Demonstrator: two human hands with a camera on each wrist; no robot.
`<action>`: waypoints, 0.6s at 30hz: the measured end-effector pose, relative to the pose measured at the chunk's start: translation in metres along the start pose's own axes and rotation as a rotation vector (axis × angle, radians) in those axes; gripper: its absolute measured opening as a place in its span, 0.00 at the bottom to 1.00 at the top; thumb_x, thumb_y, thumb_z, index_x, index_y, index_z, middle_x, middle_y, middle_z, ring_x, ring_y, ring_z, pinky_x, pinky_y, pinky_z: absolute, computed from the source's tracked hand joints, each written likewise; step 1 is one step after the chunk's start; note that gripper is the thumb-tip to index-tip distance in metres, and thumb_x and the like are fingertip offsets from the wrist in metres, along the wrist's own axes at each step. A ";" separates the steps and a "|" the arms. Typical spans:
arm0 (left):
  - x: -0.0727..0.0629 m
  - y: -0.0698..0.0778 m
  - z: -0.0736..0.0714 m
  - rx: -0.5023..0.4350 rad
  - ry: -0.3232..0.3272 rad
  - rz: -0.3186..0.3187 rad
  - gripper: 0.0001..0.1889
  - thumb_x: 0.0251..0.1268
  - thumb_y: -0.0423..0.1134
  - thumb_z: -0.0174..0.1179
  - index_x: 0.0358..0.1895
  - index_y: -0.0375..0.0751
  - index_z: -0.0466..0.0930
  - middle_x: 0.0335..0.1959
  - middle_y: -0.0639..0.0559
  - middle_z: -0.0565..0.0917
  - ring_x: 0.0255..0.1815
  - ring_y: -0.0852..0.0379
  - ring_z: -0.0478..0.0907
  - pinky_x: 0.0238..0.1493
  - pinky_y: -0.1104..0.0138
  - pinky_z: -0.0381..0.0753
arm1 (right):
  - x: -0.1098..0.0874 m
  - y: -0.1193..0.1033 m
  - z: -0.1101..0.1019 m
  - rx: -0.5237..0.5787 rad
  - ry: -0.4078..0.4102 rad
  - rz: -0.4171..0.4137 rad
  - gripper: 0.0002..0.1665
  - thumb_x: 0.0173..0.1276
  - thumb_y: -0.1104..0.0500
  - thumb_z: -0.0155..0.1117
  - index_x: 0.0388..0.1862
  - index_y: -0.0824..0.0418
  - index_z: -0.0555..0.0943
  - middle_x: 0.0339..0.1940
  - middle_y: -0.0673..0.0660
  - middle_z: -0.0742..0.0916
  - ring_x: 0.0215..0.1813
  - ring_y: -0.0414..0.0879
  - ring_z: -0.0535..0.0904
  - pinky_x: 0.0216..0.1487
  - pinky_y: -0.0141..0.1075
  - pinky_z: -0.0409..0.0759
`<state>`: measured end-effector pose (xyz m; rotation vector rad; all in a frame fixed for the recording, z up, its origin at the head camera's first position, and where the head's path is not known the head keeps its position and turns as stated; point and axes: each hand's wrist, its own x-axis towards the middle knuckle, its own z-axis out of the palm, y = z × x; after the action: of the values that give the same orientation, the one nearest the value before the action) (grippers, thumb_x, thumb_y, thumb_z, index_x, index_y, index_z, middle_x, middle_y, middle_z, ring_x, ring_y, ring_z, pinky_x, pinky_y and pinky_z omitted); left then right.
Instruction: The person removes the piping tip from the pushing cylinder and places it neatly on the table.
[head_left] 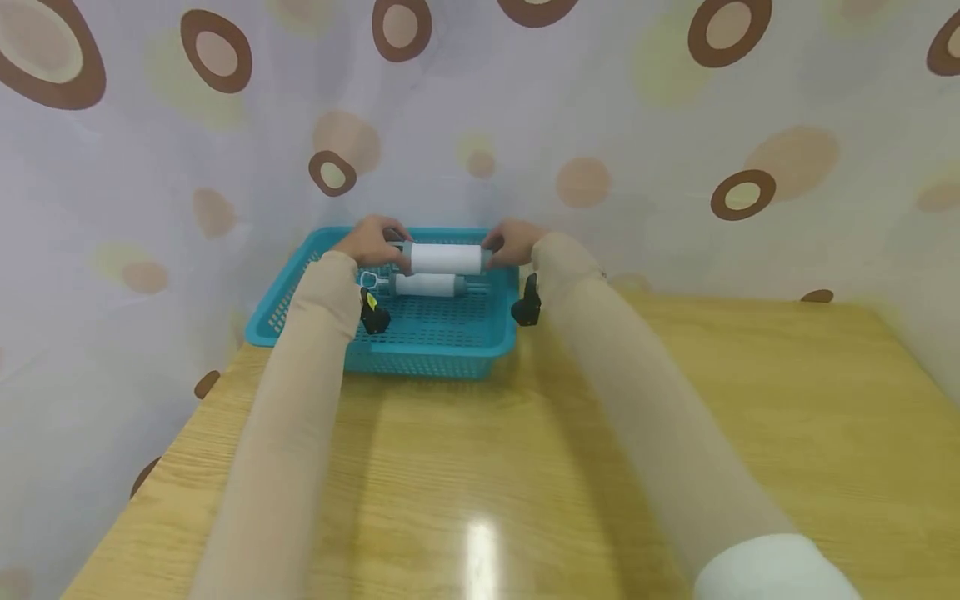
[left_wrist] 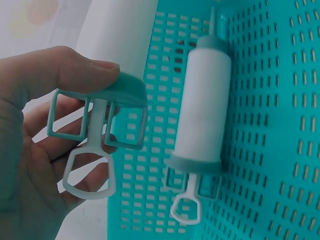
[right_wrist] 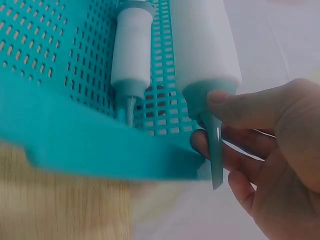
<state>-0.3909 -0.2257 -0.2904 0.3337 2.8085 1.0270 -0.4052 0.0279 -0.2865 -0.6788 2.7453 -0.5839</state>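
My left hand [head_left: 372,242] grips the handle end of a white syringe [head_left: 448,259] with grey-green ends. Its pale plunger ring [left_wrist: 90,192] hangs free below the thumb in the left wrist view. At the opposite end my right hand [head_left: 516,242] pinches the grey-green collar beside the tapered nozzle [right_wrist: 215,155]. The syringe is held lengthwise between both hands over the back of a turquoise basket [head_left: 420,348]. A second, similar syringe [head_left: 426,286] lies on the basket floor, apart from both hands, its ring handle pointing left.
The perforated basket stands at the back left of a wooden table [head_left: 465,467]. Directly behind it hangs a white sheet [head_left: 480,108] with brown and orange spots. The table stretches toward the front and right, and the sheet also borders the left side.
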 end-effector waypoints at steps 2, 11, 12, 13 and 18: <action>0.001 0.003 0.002 -0.008 0.016 0.016 0.26 0.49 0.34 0.68 0.55 0.35 0.75 0.64 0.35 0.73 0.64 0.39 0.70 0.61 0.47 0.74 | -0.002 0.005 -0.002 -0.003 0.006 -0.022 0.27 0.67 0.62 0.60 0.63 0.71 0.72 0.61 0.68 0.79 0.63 0.58 0.75 0.65 0.47 0.72; 0.001 0.018 0.008 -0.012 -0.011 0.077 0.27 0.53 0.38 0.68 0.58 0.37 0.75 0.65 0.37 0.72 0.66 0.41 0.68 0.62 0.48 0.72 | -0.016 0.025 -0.017 0.113 -0.007 0.013 0.27 0.67 0.62 0.59 0.63 0.70 0.72 0.62 0.68 0.78 0.65 0.58 0.73 0.68 0.50 0.69; 0.001 0.020 0.008 -0.016 -0.011 0.087 0.27 0.53 0.38 0.68 0.59 0.37 0.74 0.64 0.37 0.72 0.66 0.41 0.68 0.62 0.48 0.72 | -0.018 0.028 -0.019 0.133 -0.006 0.016 0.27 0.67 0.62 0.59 0.64 0.70 0.72 0.62 0.68 0.78 0.64 0.57 0.73 0.68 0.50 0.68; 0.002 0.023 0.008 -0.014 -0.011 0.095 0.27 0.54 0.39 0.68 0.59 0.38 0.74 0.64 0.37 0.72 0.65 0.42 0.69 0.62 0.48 0.72 | -0.020 0.030 -0.022 0.152 -0.006 0.019 0.27 0.67 0.63 0.59 0.64 0.69 0.72 0.62 0.67 0.78 0.64 0.57 0.73 0.69 0.50 0.68; 0.007 0.038 0.012 -0.019 -0.035 0.139 0.27 0.53 0.40 0.68 0.59 0.39 0.75 0.60 0.39 0.76 0.60 0.44 0.73 0.61 0.51 0.74 | -0.032 0.048 -0.032 0.237 -0.013 0.008 0.27 0.66 0.65 0.57 0.65 0.71 0.71 0.62 0.70 0.78 0.62 0.59 0.74 0.68 0.51 0.68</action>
<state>-0.3889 -0.1882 -0.2751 0.5457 2.7754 1.0623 -0.4071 0.0925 -0.2742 -0.6113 2.6076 -0.8811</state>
